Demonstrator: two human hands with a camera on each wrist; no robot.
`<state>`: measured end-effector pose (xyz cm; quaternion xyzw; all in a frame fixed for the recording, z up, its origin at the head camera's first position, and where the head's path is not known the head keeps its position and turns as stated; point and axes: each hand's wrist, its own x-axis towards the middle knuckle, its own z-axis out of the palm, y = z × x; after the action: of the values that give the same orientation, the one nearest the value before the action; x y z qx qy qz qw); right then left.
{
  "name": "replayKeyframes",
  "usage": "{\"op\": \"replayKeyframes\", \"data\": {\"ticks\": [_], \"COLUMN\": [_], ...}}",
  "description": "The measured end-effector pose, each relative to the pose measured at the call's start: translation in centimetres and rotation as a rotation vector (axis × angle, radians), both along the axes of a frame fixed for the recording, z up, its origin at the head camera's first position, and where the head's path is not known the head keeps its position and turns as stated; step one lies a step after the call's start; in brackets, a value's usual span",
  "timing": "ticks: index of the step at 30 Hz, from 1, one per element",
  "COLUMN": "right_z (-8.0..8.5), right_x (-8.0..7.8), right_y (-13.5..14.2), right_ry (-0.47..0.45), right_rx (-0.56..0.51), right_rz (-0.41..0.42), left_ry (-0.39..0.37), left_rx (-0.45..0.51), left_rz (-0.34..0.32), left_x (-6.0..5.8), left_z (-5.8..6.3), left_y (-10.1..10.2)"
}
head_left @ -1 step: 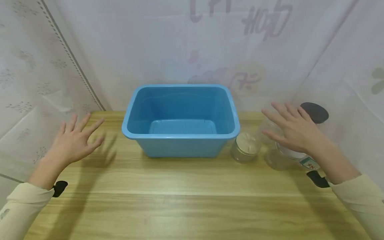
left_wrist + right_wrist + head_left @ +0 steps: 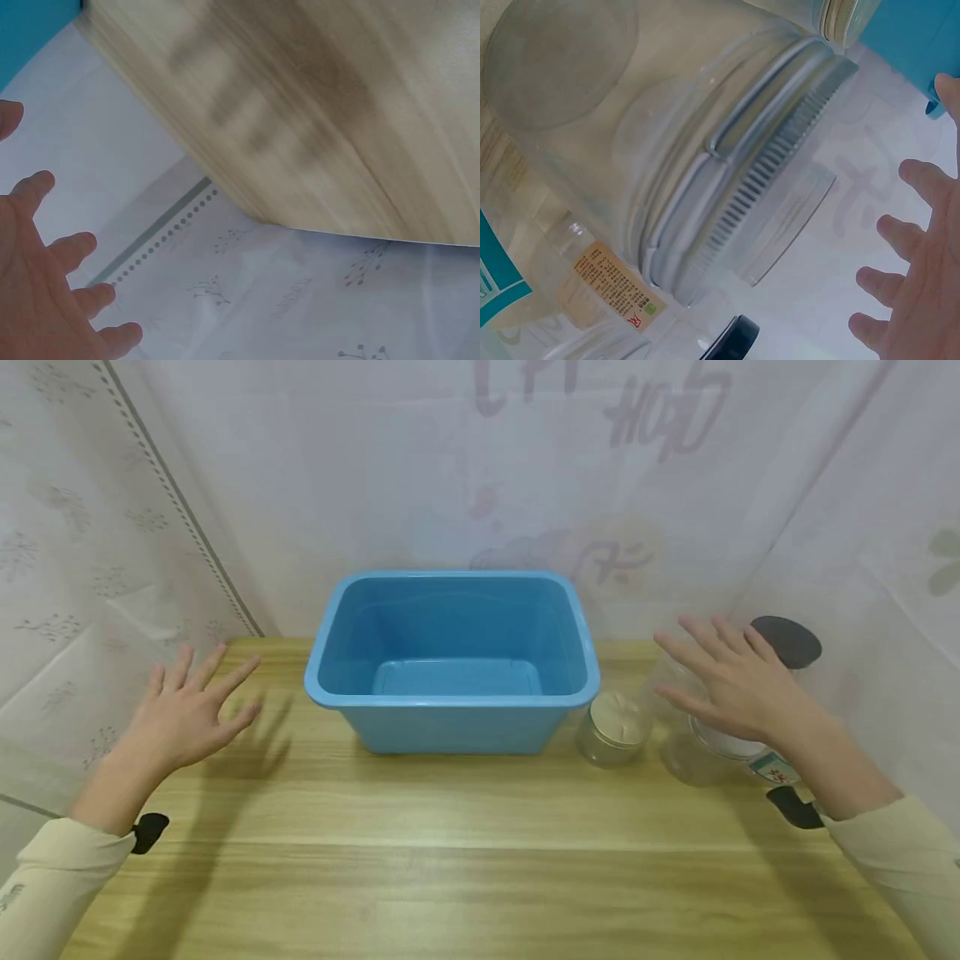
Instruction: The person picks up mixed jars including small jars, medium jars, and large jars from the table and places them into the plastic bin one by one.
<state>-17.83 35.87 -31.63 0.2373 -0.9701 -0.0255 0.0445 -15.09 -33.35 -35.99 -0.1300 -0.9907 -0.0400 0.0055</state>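
A blue plastic bin (image 2: pixel 450 727) stands on the wooden table, its inside bare. To its left, my left hand (image 2: pixel 180 718) hovers with spread fingers, touching nothing; the left wrist view shows its fingers (image 2: pixel 75 251) apart from the table. My right hand (image 2: pixel 738 689) is held above several clear jars, fingers spread, gripping nothing. A small clear jar (image 2: pixel 613 731) sits right beside the bin. Under the right hand is a larger clear jar (image 2: pixel 686 758), partly hidden; the right wrist view shows a clear jar with a ridged lid (image 2: pixel 757 176) close up.
Behind the right hand rises a black lid (image 2: pixel 787 642). A teal label (image 2: pixel 775 768) shows under the right wrist, and an orange label (image 2: pixel 619 285) in the right wrist view. Pale printed cloth (image 2: pixel 420 485) hangs behind and beside the table (image 2: pixel 465 893).
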Motion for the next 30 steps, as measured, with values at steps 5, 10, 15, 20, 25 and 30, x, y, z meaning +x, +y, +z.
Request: {"op": "replayKeyframes", "data": {"ticks": [5, 10, 15, 20, 25, 30], "right_z": [-0.1, 0.1, 0.3, -0.3, -0.9, -1.9], "right_x": [-0.2, -0.5, -0.2, -0.1, 0.3, 1.0], "right_y": [0.0, -1.2, -3.2, -4.9, -5.8, -6.2], "right_ry": [0.001, -0.050, -0.113, -0.101, -0.092, -0.117], "right_rx": [-0.050, -0.344, -0.745, -1.031, -1.122, -1.119], "right_rz": [0.024, 0.021, -0.118, -0.146, -0.124, -0.082], "left_ry": [-0.025, -0.102, -0.209, -0.295, -0.347, -0.350], "left_rx": [0.064, 0.364, 0.790, 1.163, 1.364, 1.368], "left_rz": [0.004, -0.016, -0.064, -0.063, -0.079, -0.140], "left_x": [0.0, -0.5, -0.8, -1.4, -2.2, -2.9], "left_z": [0.0, 0.7, 1.6, 2.6, 3.4, 2.8], "left_y": [-0.3, -0.2, 0.6, 2.5, 5.2, 7.1]}}
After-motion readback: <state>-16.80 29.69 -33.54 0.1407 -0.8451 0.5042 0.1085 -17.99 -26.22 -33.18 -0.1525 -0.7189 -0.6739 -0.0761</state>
